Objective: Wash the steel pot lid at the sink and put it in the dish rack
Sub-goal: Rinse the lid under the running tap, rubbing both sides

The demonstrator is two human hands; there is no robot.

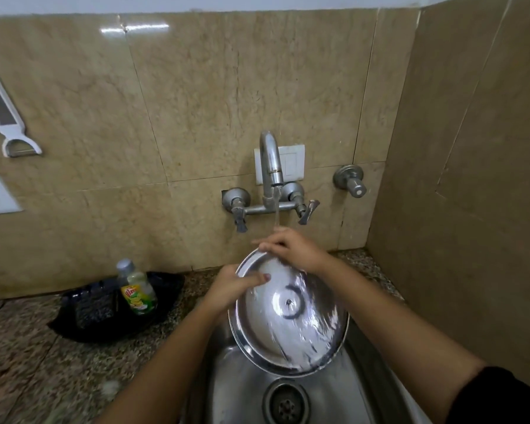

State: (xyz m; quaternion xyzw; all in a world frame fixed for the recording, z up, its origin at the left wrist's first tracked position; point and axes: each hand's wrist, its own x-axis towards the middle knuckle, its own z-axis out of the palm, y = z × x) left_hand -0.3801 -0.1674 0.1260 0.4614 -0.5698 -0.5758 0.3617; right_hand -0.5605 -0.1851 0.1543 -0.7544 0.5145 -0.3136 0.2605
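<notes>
The steel pot lid (288, 319) is held tilted over the steel sink (245, 393), its hollow underside facing me, with water running down it. My left hand (233, 286) grips its left rim, thumb lying across the inner face. My right hand (291, 246) rests on the top rim, fingers curled over the edge, right under the stream from the tap (271, 166). No dish rack is in view.
A bottle of dish soap (136, 289) stands in a black tray (110, 304) on the granite counter left of the sink. The tap's two handles stick out from the tiled wall. A side wall closes in on the right. The drain (286, 402) is below the lid.
</notes>
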